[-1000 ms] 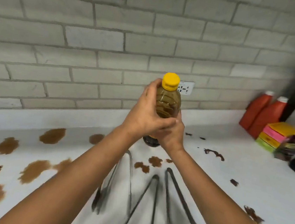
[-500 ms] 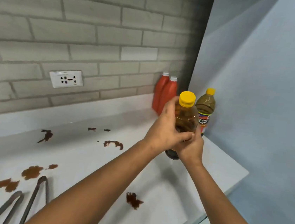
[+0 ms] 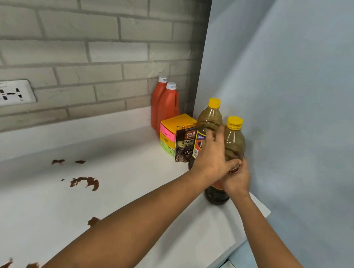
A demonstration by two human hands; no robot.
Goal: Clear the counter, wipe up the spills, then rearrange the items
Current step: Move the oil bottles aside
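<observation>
Two brown-liquid bottles with yellow caps stood at the counter's (image 3: 120,193) right end, close to the blue side wall (image 3: 307,104). The nearer bottle (image 3: 233,140) was gripped by both hands: the left hand (image 3: 212,157) wrapped its fingers round the bottle's middle from the left, and the right hand (image 3: 238,180) curled round its lower part from the front. Its dark base showed just at the counter surface near the right edge; whether it rested there I could not tell. The second bottle (image 3: 209,120), labelled, stood just behind and to the left, partly covered by the left hand.

In the back right corner stood two red bottles (image 3: 166,108) with white caps, one just behind the other, against the brick wall (image 3: 94,36). Just in front of them sat one stack of coloured boxes (image 3: 173,131), yellow on top, then pink, yellow and green. One dark pouch (image 3: 185,143) of granules stood upright, just before the stack.

Brown spills (image 3: 84,181) lay scattered over the counter's left and middle parts, at least eight separate patches. One white wall socket (image 3: 5,93) sat on the brick wall at the left.
</observation>
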